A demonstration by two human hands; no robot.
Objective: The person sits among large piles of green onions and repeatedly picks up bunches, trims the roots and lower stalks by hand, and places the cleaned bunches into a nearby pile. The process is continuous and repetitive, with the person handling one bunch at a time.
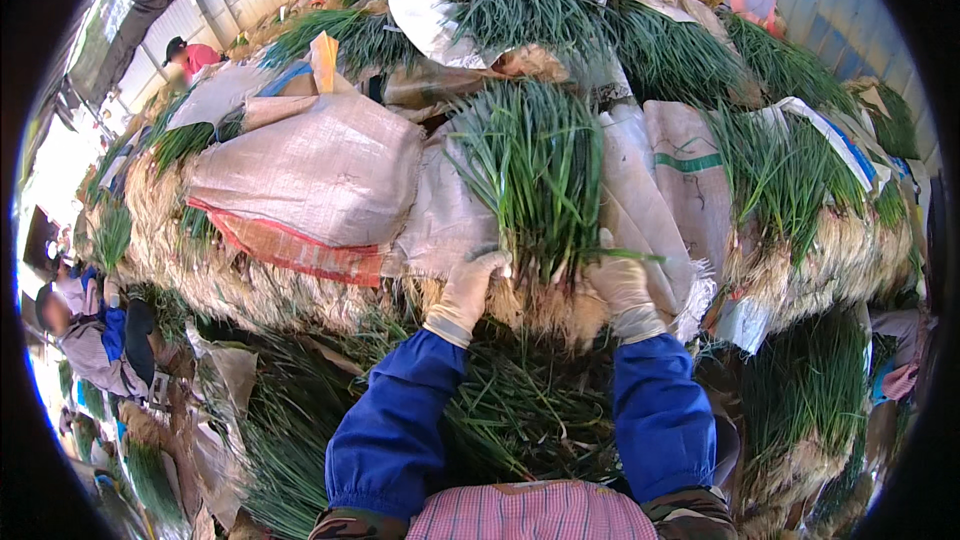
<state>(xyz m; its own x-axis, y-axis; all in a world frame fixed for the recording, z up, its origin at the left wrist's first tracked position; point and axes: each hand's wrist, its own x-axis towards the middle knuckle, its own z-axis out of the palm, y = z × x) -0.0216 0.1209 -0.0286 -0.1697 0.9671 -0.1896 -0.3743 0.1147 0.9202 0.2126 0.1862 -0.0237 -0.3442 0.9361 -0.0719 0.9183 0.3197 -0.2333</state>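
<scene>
In front of me a bunch of green onions (536,165) lies on woven sacks, its leaves pointing away and its pale roots towards me. My left hand (466,291), in a pale glove, grips the left side of the bunch near the white stem bases. On the opposite side my right hand (621,286), gloved too, holds the bunch at the same height, its thumb pointing up. A stray green leaf (634,255) sticks out to the right across the right hand. The fingertips behind the stems are partly hidden.
A woven sack with a red edge (307,180) covers the heap at left. A green-striped sack (686,172) lies at right beside more onions (787,172). Loose green onions (540,412) lie below my arms. Several people work around the heap, one (97,345) seated at left.
</scene>
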